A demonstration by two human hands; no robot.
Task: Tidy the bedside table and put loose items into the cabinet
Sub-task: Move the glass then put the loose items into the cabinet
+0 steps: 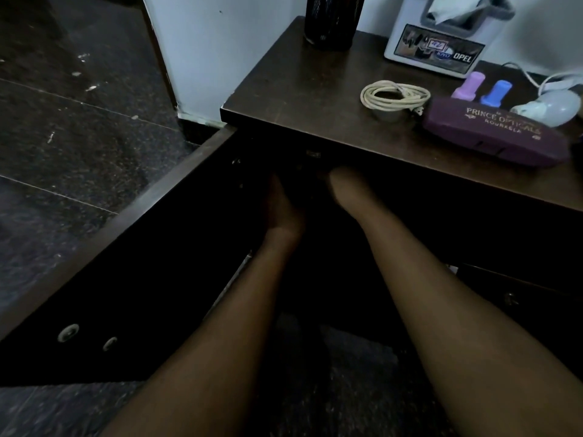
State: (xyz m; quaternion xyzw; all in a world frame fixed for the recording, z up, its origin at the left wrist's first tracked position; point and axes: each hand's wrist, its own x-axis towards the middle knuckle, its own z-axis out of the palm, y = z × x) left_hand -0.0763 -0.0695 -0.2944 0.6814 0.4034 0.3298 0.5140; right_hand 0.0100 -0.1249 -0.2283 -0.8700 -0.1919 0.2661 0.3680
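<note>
Under the bedside table [299,89] top, 6 o'clock: cabinet door [126,263] swung wide toward 9, prob. to free the dark cabinet [315,279] mouth for stowing. Left hand [280,206] & right hand [344,187] side by side, deep inside; fingers lost in shadow, so can't tell if gripping sth or loose. Up top, loose items not yet stowed: white box [438,42] at 1 o'clock, black mesh cylinder [332,20] at 12, purple specs case [495,134] at 2, coiled cable [394,96] just beside it toward 9, two small bottles [468,85] behind. Overhanging tabletop edge close above both wrists; open door near left forearm.
</note>
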